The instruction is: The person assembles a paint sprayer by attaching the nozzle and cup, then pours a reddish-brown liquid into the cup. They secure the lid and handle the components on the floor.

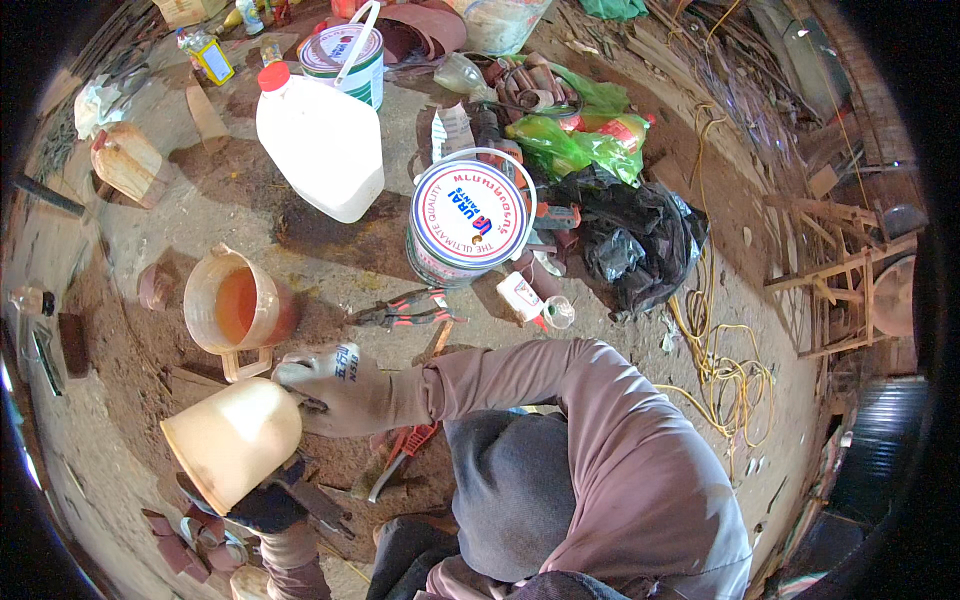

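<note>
A cream plastic tub is tilted on its side, its rim toward the lower left. My left hand, in a dark glove, grips it from underneath; the tub hides part of the fingers. In a pale grey glove, my right hand has its curled fingers against the tub's rounded closed end. Just beyond stands a translucent plastic pitcher with reddish-orange liquid inside, its handle pointing toward my right hand. Red-handled pliers lie on the ground past my right wrist.
A lidded paint bucket, a white jug with a red cap and another paint bucket stand ahead. To their right are a black plastic bag and green bags. A yellow cord lies coiled at right.
</note>
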Demonstrator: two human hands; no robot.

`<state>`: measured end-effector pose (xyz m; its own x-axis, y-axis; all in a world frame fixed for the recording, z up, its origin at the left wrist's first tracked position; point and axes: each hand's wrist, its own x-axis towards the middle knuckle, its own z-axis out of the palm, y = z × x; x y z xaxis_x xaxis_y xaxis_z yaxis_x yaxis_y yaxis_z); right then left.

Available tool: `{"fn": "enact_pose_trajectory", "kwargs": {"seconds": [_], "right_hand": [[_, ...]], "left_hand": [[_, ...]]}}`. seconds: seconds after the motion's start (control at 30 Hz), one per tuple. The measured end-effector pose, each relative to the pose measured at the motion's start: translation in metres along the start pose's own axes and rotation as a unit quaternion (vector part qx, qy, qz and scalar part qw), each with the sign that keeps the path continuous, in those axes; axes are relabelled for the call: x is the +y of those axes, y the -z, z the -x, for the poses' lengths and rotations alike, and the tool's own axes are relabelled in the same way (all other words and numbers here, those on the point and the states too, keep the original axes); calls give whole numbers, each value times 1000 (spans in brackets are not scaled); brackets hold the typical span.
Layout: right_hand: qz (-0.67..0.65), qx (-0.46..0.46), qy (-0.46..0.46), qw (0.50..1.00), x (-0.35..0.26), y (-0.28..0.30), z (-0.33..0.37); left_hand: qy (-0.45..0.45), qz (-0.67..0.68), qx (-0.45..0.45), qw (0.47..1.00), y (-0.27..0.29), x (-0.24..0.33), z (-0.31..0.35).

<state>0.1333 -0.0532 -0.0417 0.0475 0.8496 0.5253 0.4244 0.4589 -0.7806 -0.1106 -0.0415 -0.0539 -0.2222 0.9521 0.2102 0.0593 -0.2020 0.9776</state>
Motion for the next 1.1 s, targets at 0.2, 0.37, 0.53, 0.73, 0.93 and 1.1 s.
{"fn": "enact_pose_trajectory", "kwargs": {"seconds": [0.2, 0.37, 0.53, 0.73, 0.93, 1.1], "right_hand": [[-73, -136, -121, 981, -8, 11, 0], [-202, -280, -50, 937, 5, 15, -4], [-325, -303, -49, 894, -2, 17, -1], [-245, -211, -36, 945, -13, 16, 7], [-18, -34, -51, 998, 3, 6, 15], [11, -27, -60, 998, 15, 7, 20]], "left_hand": [[26, -83, -110, 990, 18, -16, -10], [335, 217, -152, 904, 33, -8, -36], [230, 173, -160, 944, 19, -6, -22], [166, 128, -105, 972, -8, 8, -6], [112, 81, -74, 988, -20, 12, 8], [188, 173, -92, 963, -15, 22, -3]]}}
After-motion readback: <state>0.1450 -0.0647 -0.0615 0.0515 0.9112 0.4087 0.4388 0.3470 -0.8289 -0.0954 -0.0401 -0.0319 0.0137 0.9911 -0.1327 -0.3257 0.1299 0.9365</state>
